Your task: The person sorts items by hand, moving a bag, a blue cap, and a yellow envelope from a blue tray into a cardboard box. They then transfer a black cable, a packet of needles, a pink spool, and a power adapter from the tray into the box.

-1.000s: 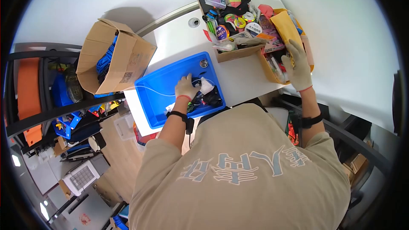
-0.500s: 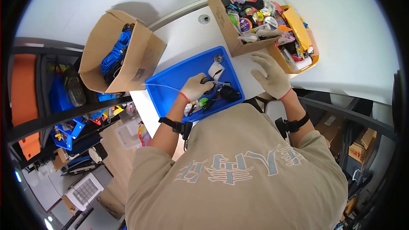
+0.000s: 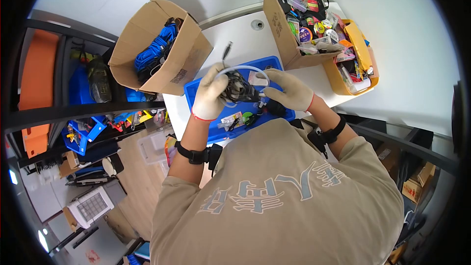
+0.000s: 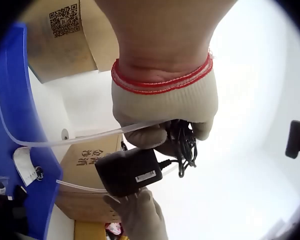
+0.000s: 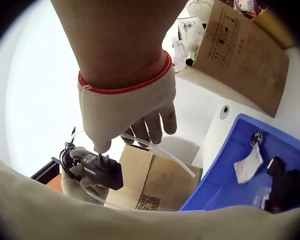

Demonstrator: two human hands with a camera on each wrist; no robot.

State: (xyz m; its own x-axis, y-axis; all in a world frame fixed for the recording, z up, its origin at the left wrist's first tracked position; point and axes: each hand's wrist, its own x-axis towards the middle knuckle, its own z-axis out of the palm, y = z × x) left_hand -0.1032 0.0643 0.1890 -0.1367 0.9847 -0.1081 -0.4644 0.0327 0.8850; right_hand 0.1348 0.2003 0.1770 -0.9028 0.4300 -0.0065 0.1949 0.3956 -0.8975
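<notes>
My gloved left hand (image 3: 210, 93) holds a black power adapter (image 4: 129, 171) with its thin black cable (image 4: 182, 147) bunched up in the fingers. The cable's plug end (image 3: 227, 49) sticks up past the hand. A clear tube (image 4: 85, 137) also runs through the left hand and loops out to either side. Close beside the adapter, my gloved right hand (image 3: 289, 90) has its fingers extended and thumb apart, with the tube passing at its fingertips. Both hands are above a blue bin (image 5: 215, 177) that contains a white paper piece (image 5: 249, 165), black items and small packets (image 3: 229, 121).
On the left stands an open cardboard box (image 3: 189, 56) with blue cables. A crowded cardboard box (image 3: 279, 29) and a yellow bin (image 3: 338, 81) stand at the back right of the white table (image 3: 235, 29). A dark-framed shelf (image 3: 88, 110) borders the left side.
The left hand has lifted the adapter, cable and tube up out of the blue bin. The right hand has come from the yellow bin leftward to the adapter. The head view has shifted.
</notes>
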